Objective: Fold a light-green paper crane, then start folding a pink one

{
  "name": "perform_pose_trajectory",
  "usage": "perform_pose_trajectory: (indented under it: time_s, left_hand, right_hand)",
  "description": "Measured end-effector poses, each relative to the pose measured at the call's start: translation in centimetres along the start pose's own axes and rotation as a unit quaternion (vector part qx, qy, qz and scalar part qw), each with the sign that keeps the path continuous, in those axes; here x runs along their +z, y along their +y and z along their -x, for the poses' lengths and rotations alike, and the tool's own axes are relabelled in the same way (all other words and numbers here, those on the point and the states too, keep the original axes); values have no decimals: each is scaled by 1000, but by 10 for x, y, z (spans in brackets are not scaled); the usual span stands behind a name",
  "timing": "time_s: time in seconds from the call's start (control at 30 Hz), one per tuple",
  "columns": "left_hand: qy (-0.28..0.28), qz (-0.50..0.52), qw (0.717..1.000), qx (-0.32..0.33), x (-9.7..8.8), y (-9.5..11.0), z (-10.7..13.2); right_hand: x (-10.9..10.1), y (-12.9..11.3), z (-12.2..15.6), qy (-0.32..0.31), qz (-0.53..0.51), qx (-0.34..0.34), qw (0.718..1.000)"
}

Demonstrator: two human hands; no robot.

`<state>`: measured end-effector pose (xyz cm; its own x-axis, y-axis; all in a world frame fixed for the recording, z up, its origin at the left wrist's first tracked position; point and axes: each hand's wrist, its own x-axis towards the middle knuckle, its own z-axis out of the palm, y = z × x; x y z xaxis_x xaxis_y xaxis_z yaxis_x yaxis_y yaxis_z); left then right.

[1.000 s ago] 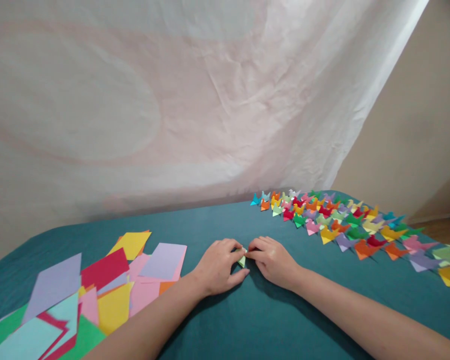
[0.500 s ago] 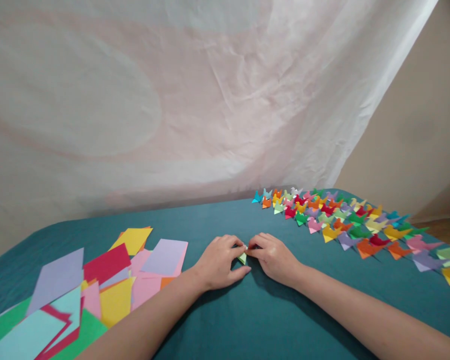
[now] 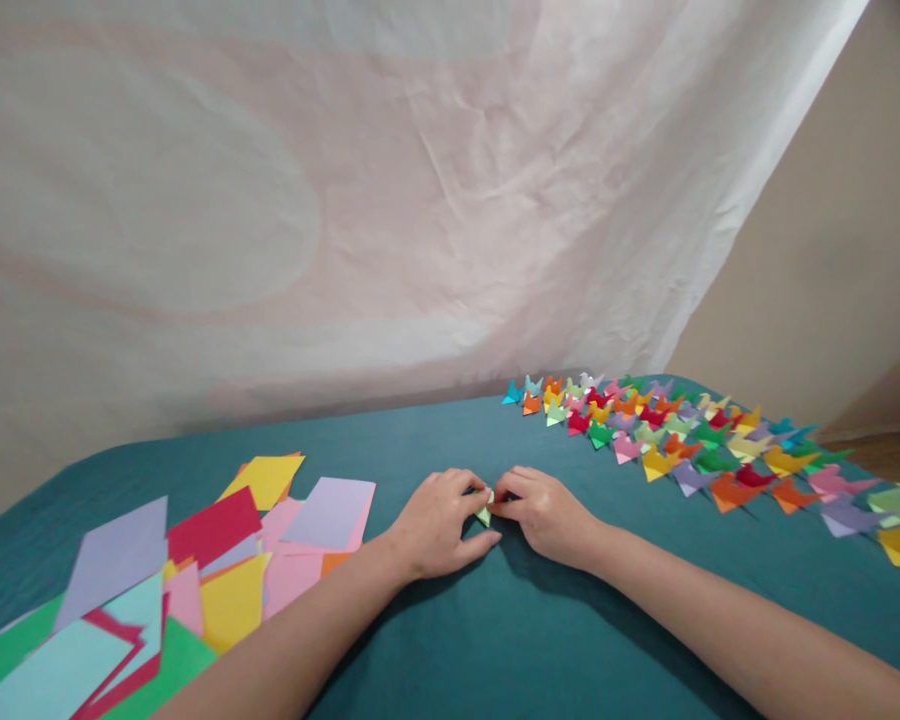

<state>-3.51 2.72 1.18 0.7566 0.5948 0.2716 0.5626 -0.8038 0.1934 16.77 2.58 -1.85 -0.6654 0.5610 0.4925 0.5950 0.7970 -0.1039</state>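
Between my hands, near the middle of the table, is a small folded piece of light green paper (image 3: 484,515). My left hand (image 3: 442,525) curls over its left side, with the fingers bent onto it and the thumb stretched along the cloth. My right hand (image 3: 540,515) pinches the paper's upper right part between thumb and fingers. Fingers cover much of the paper, so its exact shape is hidden.
Loose coloured paper sheets (image 3: 214,525) lie in an overlapping spread at the left. Several rows of folded paper birds (image 3: 660,460) stand at the right. A dark green cloth (image 3: 390,440) covers the table, and a pale hanging sheet (image 3: 375,200) rises behind it.
Both hands keep almost the same hold on the light green paper. The view has shifted very slightly, so the paper birds appear a little further left.
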Motion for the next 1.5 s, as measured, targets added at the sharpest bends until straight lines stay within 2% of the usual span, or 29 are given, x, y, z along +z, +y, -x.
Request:
perform_pose_trajectory:
  time_s: [0.73,0.97,1.07,1.2,1.33,1.5]
  left_hand:
    - [-13,6,1000,-2,-2,3,0]
    - [-29,11,999,4,-6,2,-1]
    - [-30,10,999,6,-5,1,0]
    - [-28,6,1000,7,-2,-1,0]
    - [-22,6,1000,4,-2,-2,0]
    - [-21,20,1000,-1,-5,-2,0]
  right_hand:
    - [-3,-7,0,-37,-26,-53,998]
    - [1,-5,2,-13,-61,-71,995]
    - [1,-6,3,25,-91,-41,995]
    - [1,-2,3,86,-96,41,991]
    - [4,4,4,75,-68,94,990]
    - [7,4,3,48,-51,101,992]
